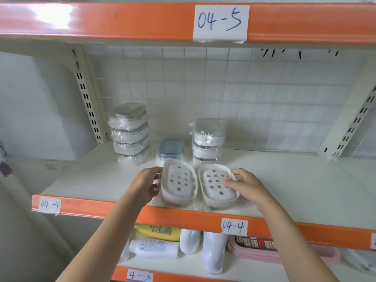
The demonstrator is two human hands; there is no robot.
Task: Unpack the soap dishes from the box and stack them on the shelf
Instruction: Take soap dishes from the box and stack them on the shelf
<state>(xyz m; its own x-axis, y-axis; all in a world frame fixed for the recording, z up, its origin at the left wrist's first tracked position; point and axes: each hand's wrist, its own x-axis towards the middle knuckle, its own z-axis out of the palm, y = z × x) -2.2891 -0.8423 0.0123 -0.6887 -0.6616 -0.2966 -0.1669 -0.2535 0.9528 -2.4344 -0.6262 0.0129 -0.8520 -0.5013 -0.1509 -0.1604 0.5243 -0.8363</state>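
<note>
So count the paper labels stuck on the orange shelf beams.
4. One reads 04-5 on the top beam; two read 04-4, at the middle beam's left end and near its centre; one reads 4-3 on the bottom beam. Others may lie outside the frame.

White dotted soap dishes [179,185], orange shelf edge [183,217]

Bright, even light; glare on upper beam [50,15]; bowed wide-angle edges

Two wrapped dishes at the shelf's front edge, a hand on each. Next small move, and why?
Probably lift the right dish with the right hand onto the right stack behind it. That stack looks a layer shorter than the left stack. The left hand holds the left dish meanwhile.
</note>
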